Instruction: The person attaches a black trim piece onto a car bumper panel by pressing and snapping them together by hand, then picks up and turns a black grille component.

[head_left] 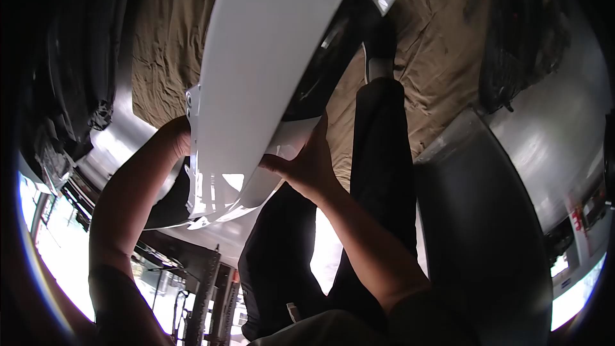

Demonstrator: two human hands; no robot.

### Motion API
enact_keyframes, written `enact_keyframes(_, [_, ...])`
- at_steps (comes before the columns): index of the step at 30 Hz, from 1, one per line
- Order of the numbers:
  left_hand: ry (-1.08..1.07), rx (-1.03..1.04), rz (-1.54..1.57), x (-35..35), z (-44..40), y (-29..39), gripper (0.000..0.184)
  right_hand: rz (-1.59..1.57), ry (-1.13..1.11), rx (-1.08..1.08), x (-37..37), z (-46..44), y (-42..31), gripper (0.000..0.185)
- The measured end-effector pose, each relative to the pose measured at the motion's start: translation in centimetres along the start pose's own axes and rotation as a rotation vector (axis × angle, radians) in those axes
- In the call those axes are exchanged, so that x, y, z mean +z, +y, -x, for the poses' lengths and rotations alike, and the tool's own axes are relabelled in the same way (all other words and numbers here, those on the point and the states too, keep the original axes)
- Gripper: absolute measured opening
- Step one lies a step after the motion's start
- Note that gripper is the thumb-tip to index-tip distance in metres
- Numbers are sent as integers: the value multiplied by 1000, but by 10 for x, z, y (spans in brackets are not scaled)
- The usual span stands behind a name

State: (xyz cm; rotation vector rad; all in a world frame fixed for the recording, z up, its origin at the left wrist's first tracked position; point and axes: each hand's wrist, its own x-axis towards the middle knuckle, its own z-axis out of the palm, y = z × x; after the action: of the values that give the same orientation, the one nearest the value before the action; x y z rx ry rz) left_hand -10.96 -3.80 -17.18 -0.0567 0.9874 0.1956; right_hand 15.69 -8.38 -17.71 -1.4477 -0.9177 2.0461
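A long, glossy white car bumper (256, 57) with a black inset (327, 57) slants through the middle of the head view, raised off the floor. My right hand (304, 165) is closed on its right lower edge, the thumb on the near face and the fingers reaching along the edge. At the left edge, beside a flange with holes, my left hand (182, 136) passes behind the bumper. Only the wrist and heel of that hand show; its fingers are hidden.
Wrinkled brown cloth (442, 45) covers the floor ahead. My black-trousered leg (383, 147) stretches forward beneath the bumper. A large dark curved panel (483, 211) stands close on the right. Dark wrapped parts (83, 57) are at the left, and a metal rack (205, 295) is at lower left.
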Motion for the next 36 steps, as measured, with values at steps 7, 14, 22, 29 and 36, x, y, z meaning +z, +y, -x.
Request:
enact_keyframes(7, [49, 25, -47, 13, -11, 11, 50, -108, 221, -94, 3, 1, -14, 117])
enact_keyframes(14, [57, 58, -58, 7, -19, 12, 49, -142, 202, -68, 2, -1, -18, 116])
enact_keyframes(22, [68, 73, -58, -2, -15, 2, 47, -104, 97, -113, -5, 2, -30, 122])
enact_keyframes(29, [360, -5, -40, 29, 22, 40, 38, -239, -71, 9, -20, -16, -22, 89])
enact_keyframes(36, [749, 119, 74, 14, 34, 24, 41, 202, -267, 453, -69, -23, -72, 50])
